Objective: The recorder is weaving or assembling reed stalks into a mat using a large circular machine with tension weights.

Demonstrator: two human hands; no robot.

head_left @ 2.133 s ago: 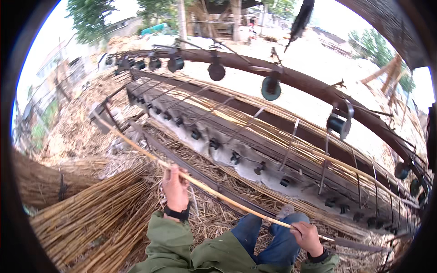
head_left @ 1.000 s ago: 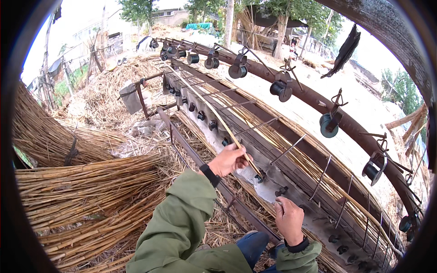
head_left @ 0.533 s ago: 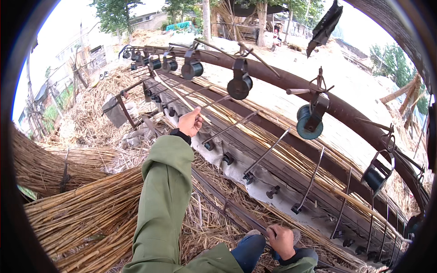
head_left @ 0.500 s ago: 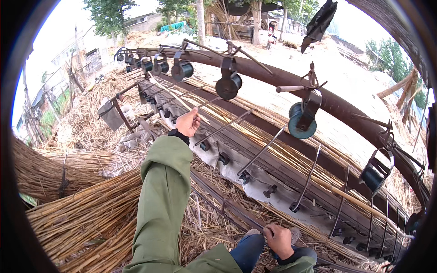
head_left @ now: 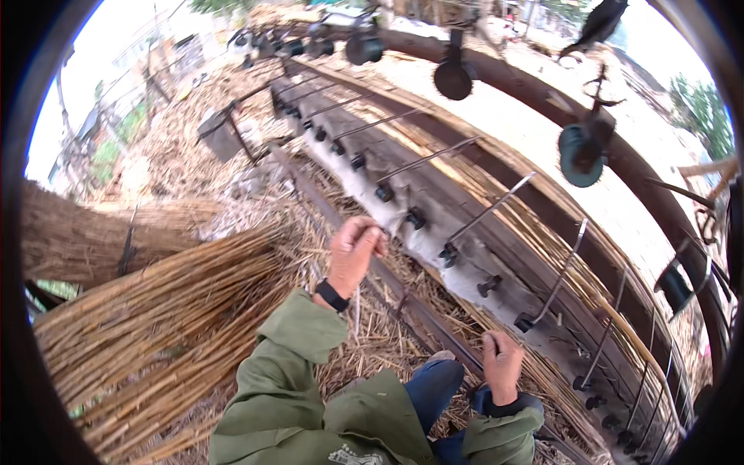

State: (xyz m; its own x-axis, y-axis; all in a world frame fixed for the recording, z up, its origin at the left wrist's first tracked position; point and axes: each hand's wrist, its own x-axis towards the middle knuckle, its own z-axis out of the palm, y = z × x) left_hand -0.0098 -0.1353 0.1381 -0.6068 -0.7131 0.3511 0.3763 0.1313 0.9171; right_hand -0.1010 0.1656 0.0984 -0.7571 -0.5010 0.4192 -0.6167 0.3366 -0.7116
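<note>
Bright daylight bleaches the ground point(head_left: 511, 128) just below the pipe point(head_left: 511, 76) almost white and burns out the sky point(head_left: 116, 31) left of the pipe. Spools point(head_left: 453, 80) hanging off the pipe read dark, smeared by blur. Reeds point(head_left: 155, 302), lower left of it, get softer light. Fisheye distortion bows the pipe; black vignetting rings everything.

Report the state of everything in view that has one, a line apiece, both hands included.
Left hand: fingers curled; whether it grips anything is unclear.
Right hand: fingers curled; grip unclear.
Metal rail: slanting, close to both hands.
Reed stalks: loosely fanned, lying down.
Reed bundle: bound by a dark tie.
Green spool: wound, hanging from the rusty beam.
Left wristband: worn.
</note>
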